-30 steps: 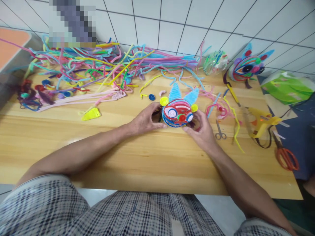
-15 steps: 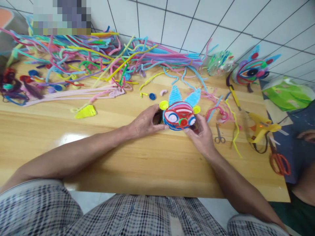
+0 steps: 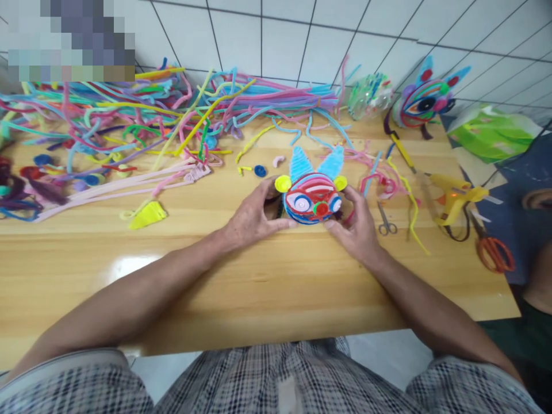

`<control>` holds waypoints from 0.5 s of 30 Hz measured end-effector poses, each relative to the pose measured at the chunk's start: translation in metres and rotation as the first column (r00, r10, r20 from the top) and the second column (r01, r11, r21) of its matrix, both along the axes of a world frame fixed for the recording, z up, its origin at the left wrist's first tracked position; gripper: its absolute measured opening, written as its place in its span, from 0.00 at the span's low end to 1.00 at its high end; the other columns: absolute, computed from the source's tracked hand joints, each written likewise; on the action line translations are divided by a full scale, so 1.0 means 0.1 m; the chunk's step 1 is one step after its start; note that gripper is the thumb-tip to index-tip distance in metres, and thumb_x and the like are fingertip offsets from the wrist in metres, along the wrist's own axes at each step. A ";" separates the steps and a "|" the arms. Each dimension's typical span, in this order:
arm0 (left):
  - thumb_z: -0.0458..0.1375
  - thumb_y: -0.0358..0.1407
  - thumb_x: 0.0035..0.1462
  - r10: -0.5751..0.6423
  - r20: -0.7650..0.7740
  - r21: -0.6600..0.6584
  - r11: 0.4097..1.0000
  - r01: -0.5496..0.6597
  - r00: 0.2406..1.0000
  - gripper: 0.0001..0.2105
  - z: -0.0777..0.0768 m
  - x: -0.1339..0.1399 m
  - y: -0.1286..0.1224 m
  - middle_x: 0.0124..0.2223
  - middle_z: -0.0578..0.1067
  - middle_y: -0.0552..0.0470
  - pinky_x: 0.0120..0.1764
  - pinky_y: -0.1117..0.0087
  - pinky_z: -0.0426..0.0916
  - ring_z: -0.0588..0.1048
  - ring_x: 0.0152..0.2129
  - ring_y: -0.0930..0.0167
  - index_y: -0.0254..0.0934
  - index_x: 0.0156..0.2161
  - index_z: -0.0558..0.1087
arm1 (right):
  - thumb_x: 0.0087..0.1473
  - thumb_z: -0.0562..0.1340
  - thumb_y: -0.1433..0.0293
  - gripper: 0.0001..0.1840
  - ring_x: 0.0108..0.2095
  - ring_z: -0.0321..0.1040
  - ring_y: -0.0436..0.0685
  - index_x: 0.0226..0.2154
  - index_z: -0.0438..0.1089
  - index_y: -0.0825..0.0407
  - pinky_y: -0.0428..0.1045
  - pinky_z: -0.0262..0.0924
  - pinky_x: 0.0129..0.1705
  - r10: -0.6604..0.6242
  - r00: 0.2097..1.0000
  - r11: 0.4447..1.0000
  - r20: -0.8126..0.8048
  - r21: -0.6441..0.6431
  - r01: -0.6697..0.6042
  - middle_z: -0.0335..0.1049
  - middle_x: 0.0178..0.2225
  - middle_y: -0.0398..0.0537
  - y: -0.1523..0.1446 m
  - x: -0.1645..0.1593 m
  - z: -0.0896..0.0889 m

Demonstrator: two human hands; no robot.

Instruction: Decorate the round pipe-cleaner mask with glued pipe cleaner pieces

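Between my two hands is a pipe-cleaner animal head (image 3: 313, 198), red and blue, with light-blue pointed ears, yellow round side pieces, white-and-blue eyes and a red nose ringed partly in green. My left hand (image 3: 257, 214) grips its left side, thumb along the lower edge. On the other side my right hand (image 3: 354, 225) holds it with the thumb at the lower right. The fingers behind the head are partly hidden. Just beyond lie a dark-blue coil (image 3: 260, 171), a small pale-pink curved piece (image 3: 279, 161) and a yellow bent piece (image 3: 244, 169).
Many pipe cleaners (image 3: 284, 95) are heaped along the tiled wall. A finished-looking animal head (image 3: 422, 103) stands at the back right. At right lie a yellow glue gun (image 3: 457, 195), orange-handled scissors (image 3: 495, 253), small scissors (image 3: 386, 223) and a yellow cutter (image 3: 403, 152). Another person's arm shows at far right.
The camera view has shifted and turned slightly, so the table appears moved. Both hands still hold the animal head, which looks nearly unchanged in its pose.
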State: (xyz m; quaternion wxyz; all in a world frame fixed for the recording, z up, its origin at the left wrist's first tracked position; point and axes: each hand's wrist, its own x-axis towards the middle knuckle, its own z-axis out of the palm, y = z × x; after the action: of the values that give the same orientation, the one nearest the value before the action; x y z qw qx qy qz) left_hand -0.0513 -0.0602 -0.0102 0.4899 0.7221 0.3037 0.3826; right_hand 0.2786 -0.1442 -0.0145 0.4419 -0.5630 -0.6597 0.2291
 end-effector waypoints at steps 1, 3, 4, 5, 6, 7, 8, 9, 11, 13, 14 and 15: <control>0.83 0.69 0.61 -0.002 0.007 -0.012 1.000 0.002 1.000 0.54 -0.01 -0.01 0.00 0.79 0.80 0.32 0.81 0.36 0.78 0.82 0.76 0.41 0.45 0.80 0.70 | 0.61 0.84 0.38 0.53 0.80 0.73 0.83 0.79 0.72 0.37 0.81 0.65 0.87 -0.009 1.000 1.000 -0.008 -0.001 0.009 0.77 0.79 0.60 0.00 0.00 0.00; 0.82 0.70 0.62 0.005 0.018 -0.035 0.999 -0.005 1.000 0.54 -0.04 -0.04 -0.01 0.81 0.78 0.32 0.81 0.35 0.77 0.82 0.76 0.41 0.47 0.81 0.69 | 0.61 0.84 0.36 0.55 0.80 0.73 0.83 0.79 0.72 0.37 0.81 0.65 0.87 -0.019 1.000 1.000 -0.023 0.001 0.019 0.76 0.79 0.60 0.01 0.00 -0.01; 0.80 0.71 0.64 0.014 0.025 -0.049 0.999 -0.013 1.000 0.53 -0.05 -0.06 -0.01 0.82 0.77 0.33 0.81 0.35 0.77 0.81 0.76 0.42 0.48 0.82 0.68 | 0.61 0.83 0.35 0.55 0.81 0.72 0.83 0.80 0.71 0.37 0.81 0.65 0.87 -0.021 0.999 1.000 -0.032 0.003 0.021 0.76 0.80 0.61 0.01 0.00 -0.02; 0.78 0.71 0.66 0.022 0.032 -0.061 0.998 -0.020 0.999 0.52 -0.07 -0.07 0.00 0.82 0.76 0.33 0.81 0.35 0.77 0.81 0.76 0.43 0.49 0.82 0.68 | 0.62 0.83 0.35 0.56 0.81 0.72 0.83 0.80 0.70 0.38 0.81 0.65 0.87 -0.021 0.999 1.000 -0.042 0.004 0.021 0.76 0.80 0.61 0.02 -0.01 -0.02; 0.77 0.72 0.67 0.027 0.038 -0.068 0.997 -0.025 0.999 0.52 -0.09 -0.08 0.00 0.82 0.76 0.33 0.80 0.35 0.77 0.81 0.76 0.43 0.50 0.83 0.67 | 0.62 0.83 0.34 0.57 0.81 0.72 0.83 0.81 0.70 0.39 0.81 0.66 0.86 -0.019 0.999 1.000 -0.051 0.003 0.019 0.76 0.80 0.62 0.03 -0.01 -0.03; 0.77 0.73 0.66 0.029 0.040 -0.070 0.997 -0.026 0.999 0.53 -0.10 -0.09 0.01 0.81 0.77 0.33 0.80 0.35 0.77 0.81 0.76 0.43 0.50 0.83 0.66 | 0.61 0.82 0.33 0.58 0.81 0.73 0.83 0.81 0.69 0.39 0.81 0.66 0.86 -0.015 0.998 1.000 -0.058 -0.002 0.015 0.76 0.80 0.63 0.04 -0.02 -0.04; 0.78 0.74 0.63 0.030 0.037 -0.066 0.997 -0.028 0.999 0.55 -0.11 -0.09 0.02 0.81 0.78 0.33 0.80 0.35 0.77 0.82 0.76 0.43 0.50 0.83 0.66 | 0.61 0.82 0.32 0.59 0.81 0.73 0.83 0.81 0.69 0.39 0.81 0.66 0.86 -0.008 0.998 1.000 -0.063 -0.008 0.008 0.76 0.80 0.64 0.05 -0.03 -0.04; 0.80 0.74 0.60 0.032 0.031 -0.058 0.998 -0.030 0.999 0.57 -0.12 -0.08 0.03 0.80 0.78 0.34 0.81 0.36 0.77 0.82 0.76 0.43 0.50 0.83 0.66 | 0.60 0.83 0.32 0.60 0.81 0.73 0.83 0.81 0.69 0.40 0.80 0.66 0.86 -0.002 0.998 1.000 -0.067 -0.014 0.001 0.76 0.80 0.64 0.06 -0.05 -0.04; 0.84 0.73 0.54 0.038 0.024 -0.044 0.998 -0.037 0.999 0.60 -0.14 -0.07 0.06 0.79 0.79 0.34 0.81 0.37 0.77 0.82 0.76 0.43 0.49 0.82 0.67 | 0.60 0.83 0.32 0.61 0.81 0.74 0.82 0.82 0.68 0.40 0.80 0.66 0.86 0.009 0.997 1.000 -0.074 -0.013 -0.010 0.77 0.79 0.64 0.08 -0.08 -0.05; 0.84 0.72 0.55 0.054 0.033 -0.048 0.997 -0.052 0.998 0.59 -0.15 -0.09 0.10 0.78 0.80 0.35 0.79 0.39 0.78 0.83 0.75 0.45 0.49 0.81 0.68 | 0.62 0.82 0.32 0.59 0.80 0.75 0.82 0.81 0.68 0.41 0.80 0.66 0.85 0.014 0.996 1.000 -0.090 0.011 -0.013 0.79 0.78 0.65 0.11 -0.11 -0.07; 0.82 0.72 0.58 0.061 0.045 -0.055 0.997 -0.059 0.997 0.56 -0.16 -0.11 0.11 0.77 0.81 0.36 0.77 0.41 0.80 0.83 0.74 0.46 0.49 0.80 0.69 | 0.63 0.81 0.33 0.57 0.79 0.76 0.81 0.81 0.68 0.42 0.80 0.67 0.85 0.010 0.995 1.000 -0.103 0.027 -0.007 0.79 0.77 0.66 0.12 -0.13 -0.08; 0.79 0.73 0.62 0.074 0.053 -0.065 0.995 -0.071 0.996 0.53 -0.16 -0.13 0.13 0.76 0.82 0.37 0.74 0.43 0.82 0.85 0.72 0.48 0.49 0.81 0.68 | 0.65 0.79 0.33 0.56 0.78 0.77 0.81 0.80 0.68 0.42 0.80 0.68 0.84 0.004 0.993 0.999 -0.118 0.041 0.001 0.80 0.76 0.66 0.14 -0.15 -0.09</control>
State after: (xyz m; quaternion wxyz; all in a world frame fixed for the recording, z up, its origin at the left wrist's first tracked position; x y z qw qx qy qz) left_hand -0.0644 -0.0473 -0.0263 0.5064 0.6839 0.3280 0.4102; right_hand 0.2640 -0.1300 -0.0231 0.4914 -0.5389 -0.6374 0.2487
